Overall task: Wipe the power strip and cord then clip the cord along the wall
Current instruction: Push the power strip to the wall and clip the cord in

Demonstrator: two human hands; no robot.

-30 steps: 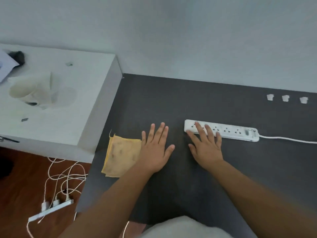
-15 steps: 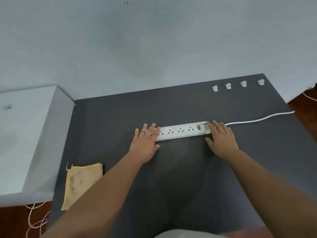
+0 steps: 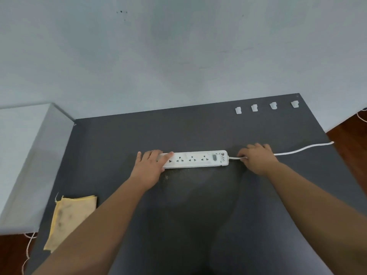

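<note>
Both arms reach forward over the dark table (image 3: 123, 147). Left hand (image 3: 150, 165) lies flat, fingers straight, on the strip's (image 3: 195, 159) left end — mid-table. Right hand (image 3: 256, 158) curls its fingers around the cord (image 3: 301, 149) beside the strip's right end.

We saw a dark table (image 3: 198, 225) carrying a power strip (image 3: 195, 159), its cord (image 3: 301, 149), a yellow cloth (image 3: 67, 219) and four clips (image 3: 264, 107).

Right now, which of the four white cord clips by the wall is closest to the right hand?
The third clip from the left: it sits almost straight beyond the right hand, with the others farther off sideways.
</note>
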